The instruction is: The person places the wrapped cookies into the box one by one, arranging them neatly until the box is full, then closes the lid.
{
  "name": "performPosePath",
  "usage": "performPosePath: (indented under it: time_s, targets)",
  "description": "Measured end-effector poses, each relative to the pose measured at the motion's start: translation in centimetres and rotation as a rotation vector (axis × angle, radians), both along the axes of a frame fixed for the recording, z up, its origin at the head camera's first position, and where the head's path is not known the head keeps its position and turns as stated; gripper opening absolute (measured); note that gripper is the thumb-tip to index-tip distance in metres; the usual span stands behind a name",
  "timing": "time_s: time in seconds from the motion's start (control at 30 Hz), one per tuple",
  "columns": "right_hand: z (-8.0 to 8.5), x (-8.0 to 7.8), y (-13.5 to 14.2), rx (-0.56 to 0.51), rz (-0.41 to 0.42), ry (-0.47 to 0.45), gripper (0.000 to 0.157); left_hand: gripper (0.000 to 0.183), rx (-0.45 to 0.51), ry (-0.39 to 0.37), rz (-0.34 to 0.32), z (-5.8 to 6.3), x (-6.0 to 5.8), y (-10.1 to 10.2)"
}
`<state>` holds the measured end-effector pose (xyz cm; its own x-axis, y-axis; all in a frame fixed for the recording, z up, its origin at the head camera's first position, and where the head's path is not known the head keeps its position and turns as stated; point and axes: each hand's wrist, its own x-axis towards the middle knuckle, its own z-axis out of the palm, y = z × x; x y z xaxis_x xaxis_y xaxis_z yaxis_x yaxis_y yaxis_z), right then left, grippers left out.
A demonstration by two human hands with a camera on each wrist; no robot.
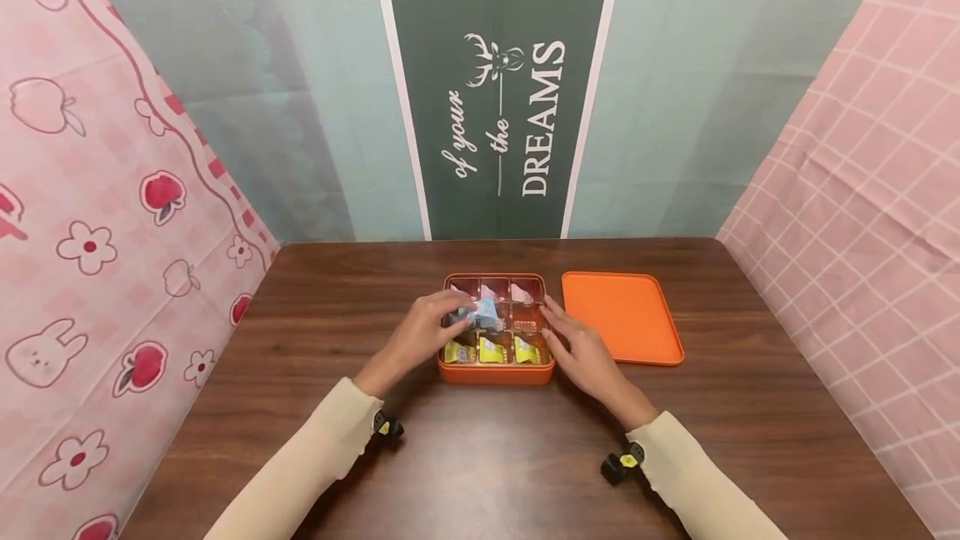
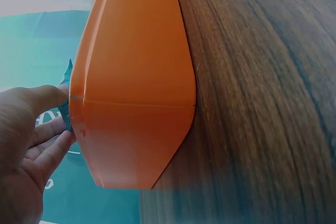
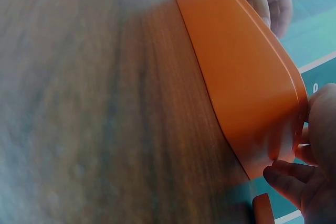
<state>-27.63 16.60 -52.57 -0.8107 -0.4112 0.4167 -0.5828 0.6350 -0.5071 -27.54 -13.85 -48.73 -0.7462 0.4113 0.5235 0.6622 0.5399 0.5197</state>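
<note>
An orange box (image 1: pixel 495 375) with a divided insert sits on the table. Its back row holds pink packets (image 1: pixel 522 292), and its front row holds yellow-green packets (image 1: pixel 492 349). Over the middle row, my left hand (image 1: pixel 426 325) pinches a small light-blue wrapped packet (image 1: pixel 487 308) between thumb and fingers. The left wrist view shows the packet's edge (image 2: pixel 66 109) beside the box rim. My right hand (image 1: pixel 581 352) touches the box's right side, its fingers resting against the outer wall in the right wrist view. The middle row's left compartment is partly hidden by my left hand.
A flat orange lid (image 1: pixel 622 317) lies right of the box, close to my right hand. The brown wooden table (image 1: pixel 480 457) ends at a green and grey cloth backdrop (image 1: pixel 495 215). Pink patterned cloths hang at both sides.
</note>
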Motion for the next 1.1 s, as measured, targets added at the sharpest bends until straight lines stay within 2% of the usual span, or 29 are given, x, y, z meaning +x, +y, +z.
performPosePath:
  time_s: [0.33, 0.8, 1.1]
  targets:
    - [0.0, -0.1, 0.0, 0.003, -0.001, -0.010, 0.047, 0.020, 0.021, -0.020, -0.036, 0.0, -0.1, 0.8]
    - [0.2, -0.1, -0.1, 0.002, 0.006, -0.028, 0.048, 0.020, -0.030, 0.009, -0.072, 0.4, -0.6, 1.8]
    - [0.1, 0.0, 0.0, 0.014, -0.003, -0.032, 0.048, 0.021, -0.064, -0.006, -0.087, 0.4, -0.9, 2.4]
